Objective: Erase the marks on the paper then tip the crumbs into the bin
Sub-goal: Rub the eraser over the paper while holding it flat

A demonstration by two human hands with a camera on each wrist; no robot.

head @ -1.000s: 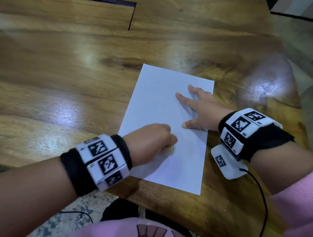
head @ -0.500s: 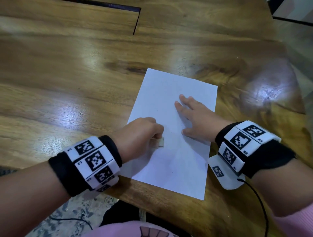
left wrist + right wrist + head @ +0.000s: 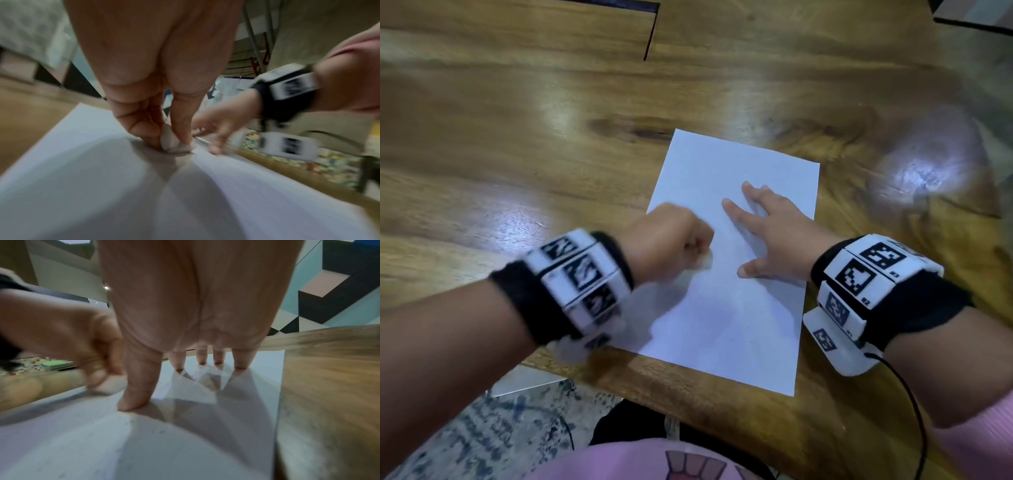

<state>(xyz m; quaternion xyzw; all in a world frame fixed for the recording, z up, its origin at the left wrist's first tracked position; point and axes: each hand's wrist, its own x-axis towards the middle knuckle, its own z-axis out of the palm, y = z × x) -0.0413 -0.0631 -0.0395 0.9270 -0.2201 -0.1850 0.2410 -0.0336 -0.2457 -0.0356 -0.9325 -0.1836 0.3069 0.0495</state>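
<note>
Paper (image 3: 726, 308) lies flat on the table (image 3: 517, 137), its near edge close to the table's near edge. My left hand (image 3: 667, 240) is over the paper's left side, fingers curled tight round a small pale eraser (image 3: 173, 143), thumb on one face and fingertips on the other. The eraser's bottom edge touches the paper, and a shadow pools just below it. That hand and its wristband (image 3: 582, 284) are smeared with blur in the head view. My right hand (image 3: 774, 233) sits on the paper's right half, fingers straight and spread, tips and thumb (image 3: 137, 394) pressing the sheet down. Fine dark specks dot the paper nearer me than the thumb in the right wrist view; I cannot tell whether they are crumbs or marks.
</note>
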